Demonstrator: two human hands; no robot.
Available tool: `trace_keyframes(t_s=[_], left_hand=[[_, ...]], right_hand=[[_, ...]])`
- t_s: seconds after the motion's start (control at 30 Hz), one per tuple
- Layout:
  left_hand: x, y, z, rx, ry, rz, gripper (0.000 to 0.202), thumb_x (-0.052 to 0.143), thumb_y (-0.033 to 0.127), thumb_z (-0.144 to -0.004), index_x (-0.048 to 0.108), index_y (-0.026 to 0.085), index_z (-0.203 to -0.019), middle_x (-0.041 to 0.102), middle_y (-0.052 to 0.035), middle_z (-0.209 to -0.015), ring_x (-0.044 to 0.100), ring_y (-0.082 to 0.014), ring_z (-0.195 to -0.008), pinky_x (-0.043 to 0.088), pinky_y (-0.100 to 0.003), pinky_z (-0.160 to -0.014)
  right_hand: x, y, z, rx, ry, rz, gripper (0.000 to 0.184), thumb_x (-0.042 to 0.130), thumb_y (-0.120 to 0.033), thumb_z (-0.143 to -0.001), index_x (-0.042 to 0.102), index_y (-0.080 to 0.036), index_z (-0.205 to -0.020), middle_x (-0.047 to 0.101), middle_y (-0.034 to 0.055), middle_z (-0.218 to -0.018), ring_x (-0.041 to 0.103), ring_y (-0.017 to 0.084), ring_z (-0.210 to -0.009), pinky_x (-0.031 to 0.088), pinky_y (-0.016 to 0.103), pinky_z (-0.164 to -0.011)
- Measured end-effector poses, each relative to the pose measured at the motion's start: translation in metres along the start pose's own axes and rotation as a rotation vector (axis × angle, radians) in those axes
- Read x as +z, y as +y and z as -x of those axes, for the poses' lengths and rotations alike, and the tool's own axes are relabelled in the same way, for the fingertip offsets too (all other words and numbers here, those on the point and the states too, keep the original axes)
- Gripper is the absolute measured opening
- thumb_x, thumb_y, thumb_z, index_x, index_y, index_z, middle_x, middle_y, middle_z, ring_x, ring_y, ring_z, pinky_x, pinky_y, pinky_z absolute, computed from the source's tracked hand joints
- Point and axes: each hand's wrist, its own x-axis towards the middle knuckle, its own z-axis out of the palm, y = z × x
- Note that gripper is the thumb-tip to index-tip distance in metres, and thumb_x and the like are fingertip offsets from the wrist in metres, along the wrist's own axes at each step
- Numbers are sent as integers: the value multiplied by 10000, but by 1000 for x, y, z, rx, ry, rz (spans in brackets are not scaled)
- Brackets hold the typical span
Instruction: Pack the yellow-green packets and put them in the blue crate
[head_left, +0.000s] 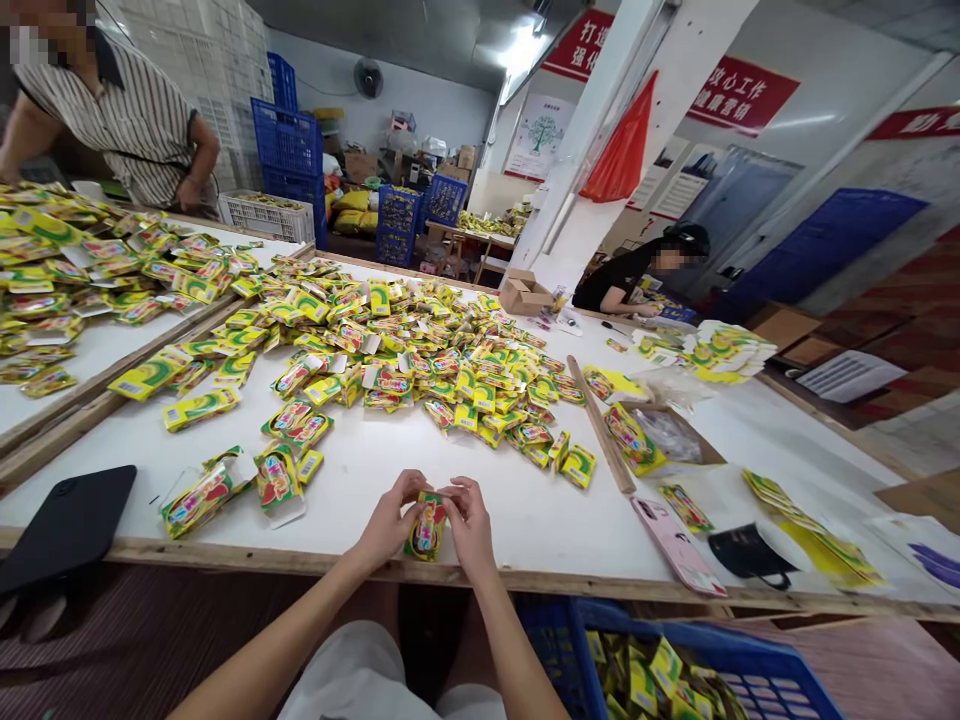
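Observation:
Both my hands pinch one small green and yellow packet (428,527) just above the near wooden edge of the white table (517,500). My left hand (390,522) grips its left side, fingers closed. My right hand (469,525) holds its right side and top, fingers closed. A wide heap of the same packets (420,360) lies beyond my hands across the table's middle. A few loose packets (277,475) rest to the left of my left hand.
A black phone (67,525) lies at the near left, a pink phone (675,545) at the near right. A blue crate (750,670) of packets stands below right. A wooden stick (600,425) lies right of the heap. One person stands far left, another sits at the back.

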Motion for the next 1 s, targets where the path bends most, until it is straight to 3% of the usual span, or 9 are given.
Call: trace_keyframes(t_s=[0.17, 0.43, 0.53, 0.73, 0.83, 0.93, 1.0], left_hand=[[-2, 6, 4, -17, 46, -119, 142, 527, 285, -830, 621, 183, -861, 662, -47, -861, 611, -177, -835, 486, -324, -814], [2, 2, -6, -158, 161, -5, 183, 604, 332, -760, 645, 158, -796, 633, -8, -679, 563, -140, -630, 453, -249, -621], [2, -1, -4, -165, 148, 18, 207, 588, 352, -786, 653, 156, -798, 655, -24, -718, 585, -152, -671, 465, -259, -648], [-6, 1, 11, -44, 38, -67, 226, 536, 347, -845, 688, 185, -887, 681, -60, -880, 623, -194, -850, 489, -314, -778], [-11, 1, 3, -1, -1, -148, 254, 491, 321, -874, 650, 219, -1043, 672, -62, -975, 618, -193, -903, 493, -325, -807], [-14, -5, -28, 55, -20, -378, 309, 461, 212, -874, 570, 241, -1161, 624, -68, -1094, 601, -193, -958, 486, -338, -837], [-14, -10, -61, 117, -88, -620, 367, 448, 103, -839, 558, 228, -1166, 572, -93, -1188, 552, -221, -1070, 451, -368, -901]], right_hand=[[4, -8, 8, -26, -43, 75, 204, 554, -352, -849, 662, -189, -906, 681, 66, -935, 622, 200, -886, 491, 309, -800], [8, -10, -3, 45, 15, 99, 245, 549, -415, -831, 627, -184, -805, 658, 30, -735, 594, 170, -688, 489, 272, -650], [9, -6, -1, 62, 8, 73, 240, 557, -415, -828, 620, -185, -802, 650, 24, -732, 590, 167, -689, 489, 267, -649], [12, -8, 13, 41, -23, 3, 222, 551, -392, -832, 639, -192, -872, 678, 48, -841, 625, 203, -810, 505, 308, -745], [-35, -24, 26, 8, 139, 235, 263, 513, -429, -837, 649, -206, -867, 684, 61, -859, 621, 222, -799, 495, 332, -739], [-127, -44, 55, 15, 424, 626, 333, 496, -494, -799, 644, -207, -882, 678, 93, -883, 613, 265, -790, 477, 386, -736], [-192, -52, 82, -26, 527, 896, 362, 503, -525, -739, 648, -199, -802, 672, 131, -865, 601, 322, -837, 450, 453, -795]])
